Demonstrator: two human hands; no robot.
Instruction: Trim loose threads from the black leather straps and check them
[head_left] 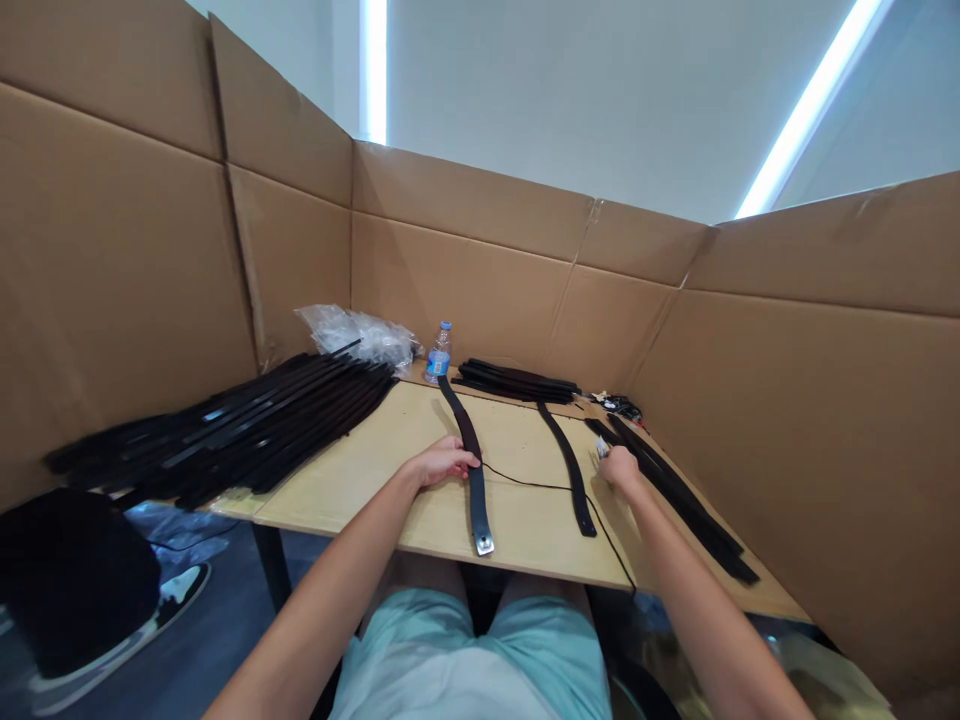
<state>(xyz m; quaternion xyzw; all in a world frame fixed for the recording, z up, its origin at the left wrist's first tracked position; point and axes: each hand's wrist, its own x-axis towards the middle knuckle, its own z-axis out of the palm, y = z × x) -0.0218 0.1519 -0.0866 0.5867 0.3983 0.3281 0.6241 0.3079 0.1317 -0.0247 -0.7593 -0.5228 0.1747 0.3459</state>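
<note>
My left hand (448, 462) pinches the edge of a long black strap (478, 500) that lies lengthwise on the table. A shiny metal piece with a dark hole sits at the strap's near end. Off to the right, my right hand (619, 466) is closed around a small whitish object (602, 447), mostly hidden by the fingers. Between my hands a second black strap (570, 460) lies slightly curved. A thin black cord (529, 485) runs from beside my left hand, past this strap, and over the table's front edge.
Many black strips (292, 420) are heaped at the left, with clear plastic bags (364, 335) behind. A water bottle (439, 352) and another pile of strips (517, 381) stand at the back. More strips (682, 500) lie right. Cardboard walls (465, 270) surround the table (337, 500).
</note>
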